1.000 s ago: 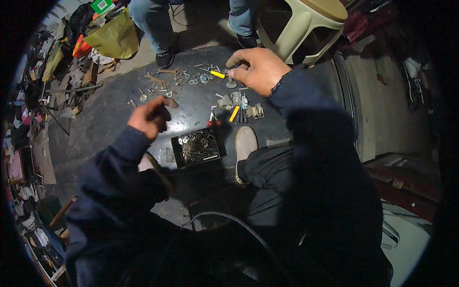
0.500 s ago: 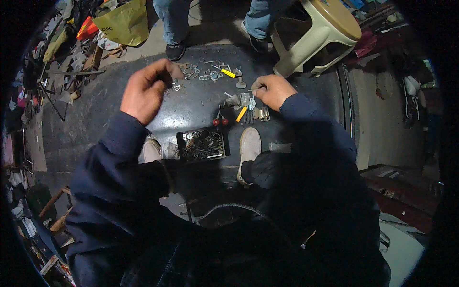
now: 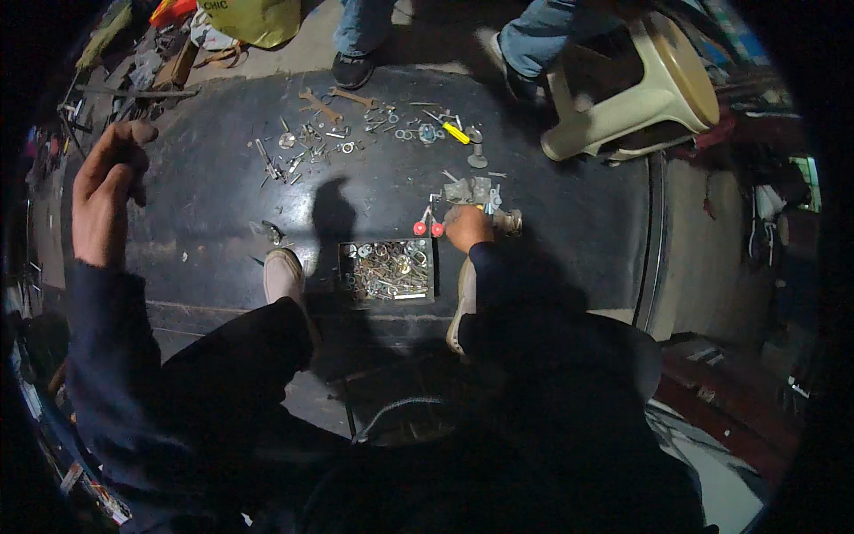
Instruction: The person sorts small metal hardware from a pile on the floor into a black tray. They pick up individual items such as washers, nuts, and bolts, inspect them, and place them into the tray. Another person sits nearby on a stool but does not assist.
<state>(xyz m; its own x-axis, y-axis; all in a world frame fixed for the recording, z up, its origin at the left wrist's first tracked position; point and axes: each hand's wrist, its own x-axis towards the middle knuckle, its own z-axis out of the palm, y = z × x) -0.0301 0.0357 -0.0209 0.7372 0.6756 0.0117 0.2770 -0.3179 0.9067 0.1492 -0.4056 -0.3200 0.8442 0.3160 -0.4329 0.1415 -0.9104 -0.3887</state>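
Note:
My left hand [image 3: 108,198] is raised over the left side of the black mat [image 3: 209,214]. Its fingers are loosely bent and apart, with no object visible in them. Low at the centre right, my right hand [image 3: 467,228] is closed among the hand tools, just right of two red-tipped tools [image 3: 428,229]. A bit of yellow shows at its far edge; what the fingers grip, if anything, is hidden. Close by lie grey metal parts [image 3: 471,190] and a cylindrical metal piece [image 3: 508,222]. A tray [image 3: 432,267] of mixed screws, washers and small hardware sits between my feet.
Loose bolts and washers [image 3: 311,142], open-ended wrenches [image 3: 322,106] and a yellow-handled screwdriver [image 3: 455,133] lie farther out. Another person's jeans-clad legs [image 3: 365,27] stand beyond the mat. A plastic stool [image 3: 640,98] is at the far right, and clutter lines the left side.
My left hand has moved away left from the loose hardware. My right hand has come nearer and left, down onto the tools. The view has shifted, uncovering wrenches and more hardware.

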